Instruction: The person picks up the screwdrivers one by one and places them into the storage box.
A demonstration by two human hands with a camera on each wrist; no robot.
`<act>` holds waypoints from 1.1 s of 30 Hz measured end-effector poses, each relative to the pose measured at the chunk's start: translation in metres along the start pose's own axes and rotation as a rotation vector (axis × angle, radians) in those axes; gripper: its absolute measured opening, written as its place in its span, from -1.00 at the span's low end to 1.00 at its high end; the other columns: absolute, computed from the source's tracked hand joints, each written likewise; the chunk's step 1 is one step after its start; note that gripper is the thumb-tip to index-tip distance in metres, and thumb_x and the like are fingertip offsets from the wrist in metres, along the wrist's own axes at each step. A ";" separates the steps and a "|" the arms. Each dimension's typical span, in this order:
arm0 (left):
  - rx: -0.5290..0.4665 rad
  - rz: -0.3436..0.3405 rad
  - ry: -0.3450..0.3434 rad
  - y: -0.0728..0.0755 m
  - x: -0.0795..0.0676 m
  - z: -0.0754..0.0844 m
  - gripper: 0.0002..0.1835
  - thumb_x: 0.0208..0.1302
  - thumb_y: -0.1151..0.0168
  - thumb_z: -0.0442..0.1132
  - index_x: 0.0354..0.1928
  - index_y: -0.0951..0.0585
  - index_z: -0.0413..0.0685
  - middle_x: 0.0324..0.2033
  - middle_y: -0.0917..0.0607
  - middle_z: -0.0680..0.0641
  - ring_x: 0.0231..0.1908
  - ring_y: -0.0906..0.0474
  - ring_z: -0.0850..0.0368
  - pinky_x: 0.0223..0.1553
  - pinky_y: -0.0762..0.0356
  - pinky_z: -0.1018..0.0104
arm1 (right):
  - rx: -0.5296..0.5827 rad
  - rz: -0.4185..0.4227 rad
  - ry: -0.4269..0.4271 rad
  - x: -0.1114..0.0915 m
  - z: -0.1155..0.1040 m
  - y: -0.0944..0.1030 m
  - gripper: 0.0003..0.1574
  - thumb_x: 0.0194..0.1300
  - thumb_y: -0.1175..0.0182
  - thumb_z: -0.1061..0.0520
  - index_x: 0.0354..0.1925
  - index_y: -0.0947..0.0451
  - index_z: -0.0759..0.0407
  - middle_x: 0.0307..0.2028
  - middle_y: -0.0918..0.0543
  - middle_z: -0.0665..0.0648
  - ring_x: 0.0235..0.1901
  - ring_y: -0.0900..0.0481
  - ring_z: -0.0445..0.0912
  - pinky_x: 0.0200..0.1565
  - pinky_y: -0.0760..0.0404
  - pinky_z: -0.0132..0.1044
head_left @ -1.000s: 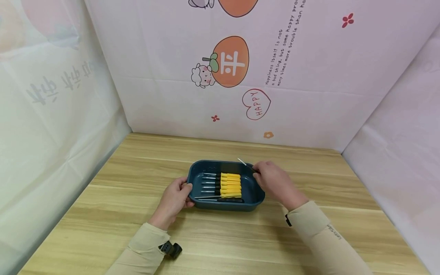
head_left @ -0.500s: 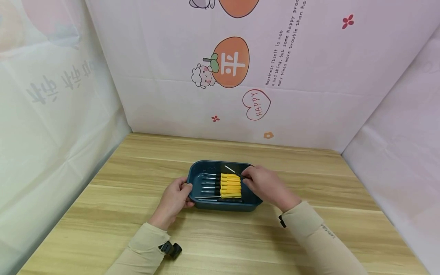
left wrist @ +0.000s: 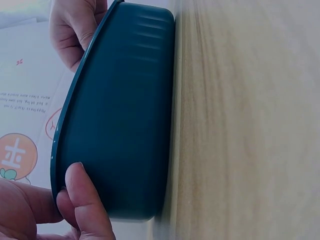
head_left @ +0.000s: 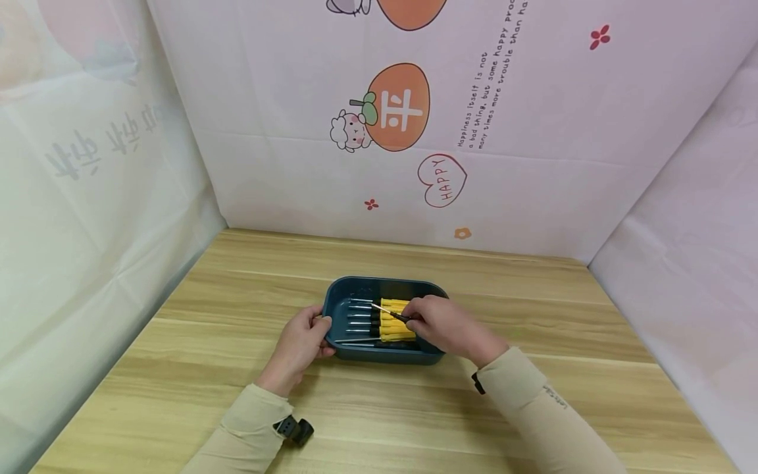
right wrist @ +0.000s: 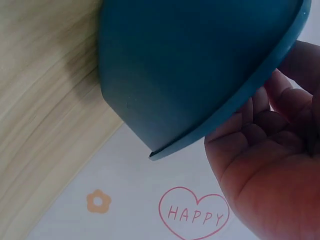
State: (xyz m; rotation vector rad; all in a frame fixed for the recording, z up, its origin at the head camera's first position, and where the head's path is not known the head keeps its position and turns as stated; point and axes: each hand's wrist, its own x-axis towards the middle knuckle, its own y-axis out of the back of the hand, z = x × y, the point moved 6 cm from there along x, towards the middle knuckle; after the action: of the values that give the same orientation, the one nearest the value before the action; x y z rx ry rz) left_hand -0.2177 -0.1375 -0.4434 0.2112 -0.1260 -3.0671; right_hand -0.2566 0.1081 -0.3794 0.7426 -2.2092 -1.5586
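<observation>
A dark blue oblong tray [head_left: 385, 357] with raised walls stands on the table. My left hand [head_left: 301, 336] grips its left end, thumb over the rim and fingers below outside, as the left wrist view also shows. Inside lie several screwdrivers [head_left: 398, 322] with yellow and black handles, side by side, shafts to the left. Over them my right hand [head_left: 441, 326] holds a screwdriver [head_left: 398, 316] by its dark handle, its thin shaft angled up and left. In the right wrist view the tray wall [right wrist: 190, 65] hides that screwdriver, and the fingers [right wrist: 250, 122] curl behind the rim.
The wood-grain table [head_left: 379, 415] extends around the tray on all sides. A printed white sheet [head_left: 284, 178] hangs behind it, with more sheeting [head_left: 687, 250] at both sides. A black strap device [head_left: 294, 430] sits at the left cuff.
My right hand has moved left and toward me, from the tray's right rear rim to over the yellow handles, bringing the held screwdriver along. The left hand and tray stay put.
</observation>
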 end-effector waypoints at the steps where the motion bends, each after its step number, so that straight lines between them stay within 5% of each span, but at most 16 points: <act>1: 0.004 -0.001 -0.001 0.000 0.000 0.000 -0.52 0.61 -0.05 -0.20 0.45 -0.42 -0.23 -0.12 -0.57 -0.22 -0.40 -0.56 0.12 -0.39 -0.72 0.33 | 0.002 -0.003 0.005 0.000 0.000 0.000 -0.75 0.53 -0.23 0.12 0.08 -0.69 0.15 -0.08 -0.73 -0.01 -0.23 -0.56 -0.21 -0.02 -0.70 -0.20; 33: -0.003 -0.001 -0.004 -0.001 -0.001 0.001 -0.52 0.60 -0.06 -0.21 0.44 -0.42 -0.24 -0.10 -0.57 -0.24 -0.41 -0.58 0.13 -0.36 -0.73 0.33 | 0.143 -0.230 0.110 0.005 -0.003 -0.016 -0.86 0.48 -0.29 0.11 -0.06 -0.76 0.01 -0.18 -0.72 -0.14 -0.25 -0.55 -0.24 -0.07 -0.64 -0.30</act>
State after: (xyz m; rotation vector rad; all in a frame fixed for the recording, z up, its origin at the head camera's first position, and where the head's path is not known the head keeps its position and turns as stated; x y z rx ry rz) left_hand -0.2167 -0.1367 -0.4425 0.2058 -0.1220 -3.0690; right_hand -0.2551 0.0989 -0.3940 1.1328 -2.2360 -1.4304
